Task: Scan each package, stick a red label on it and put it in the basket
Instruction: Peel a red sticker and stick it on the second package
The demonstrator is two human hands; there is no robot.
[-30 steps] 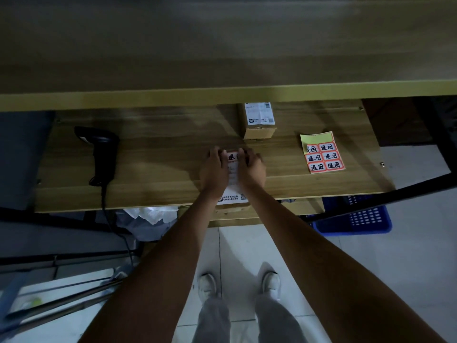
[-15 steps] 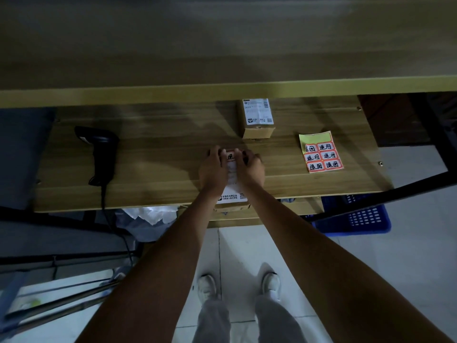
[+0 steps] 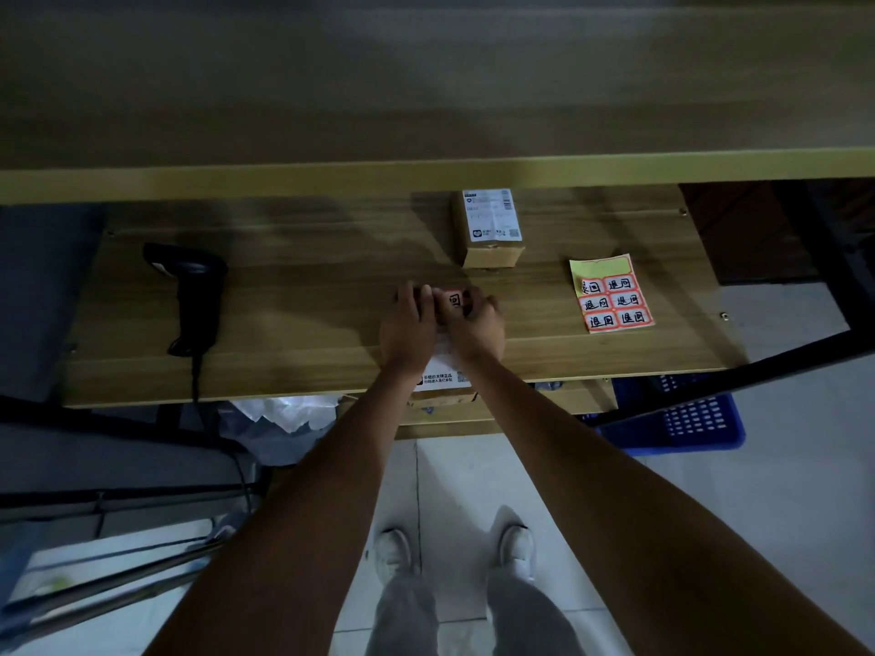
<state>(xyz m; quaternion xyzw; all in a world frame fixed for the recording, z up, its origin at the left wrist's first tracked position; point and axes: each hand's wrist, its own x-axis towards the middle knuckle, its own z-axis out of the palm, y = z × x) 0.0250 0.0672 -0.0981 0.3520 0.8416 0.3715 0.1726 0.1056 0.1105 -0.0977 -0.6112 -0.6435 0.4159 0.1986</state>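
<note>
A cardboard package (image 3: 442,382) with a white shipping label lies at the front edge of the wooden table (image 3: 308,314). A red label (image 3: 453,300) sits on its far end. My left hand (image 3: 408,326) and my right hand (image 3: 478,324) both lie on top of the package, fingertips pressing at the red label. A second package (image 3: 490,229) stands further back. The sheet of red labels (image 3: 611,295) lies to the right. A black scanner (image 3: 191,295) lies at the left. The blue basket (image 3: 686,421) sits on the floor under the table's right end.
A shelf board (image 3: 426,179) overhangs the back of the table. A dark metal bar (image 3: 757,371) crosses above the basket. A bag with white plastic (image 3: 279,419) sits under the table. The scanner's cable hangs off the front edge.
Both hands stay on the package; the fingers have shifted slightly over the red label. Nothing else has moved.
</note>
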